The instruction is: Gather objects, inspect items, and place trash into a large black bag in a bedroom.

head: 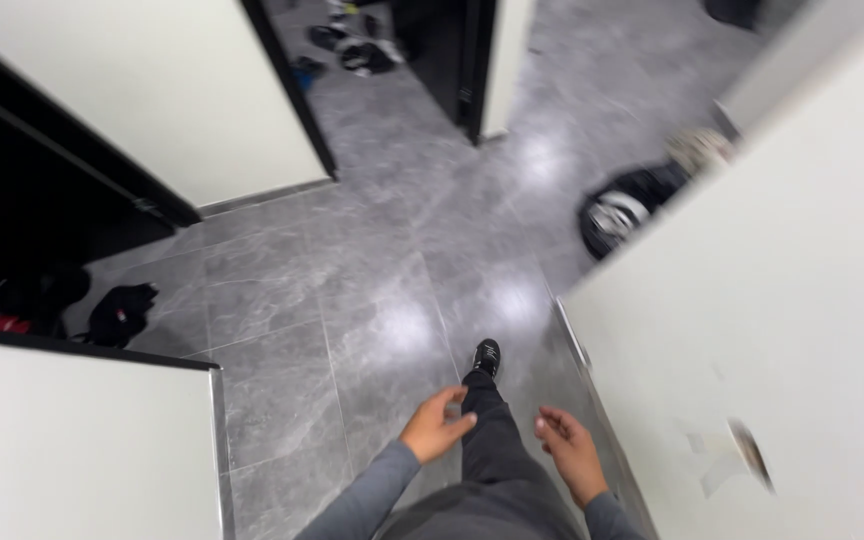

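Observation:
I look down at a grey tiled floor in a hallway. My left hand hangs in front of my waist, fingers loosely curled and apart, holding nothing. My right hand is beside it, close to the white wall on the right, also empty with fingers apart. Between the hands, my leg in dark trousers steps forward, ending in a black shoe on the floor.
A white wall with dark door frame stands at the left, dark bags on the floor by it. A black and white bag lies at the right corner. Shoes are scattered far ahead. A white panel fills the lower left.

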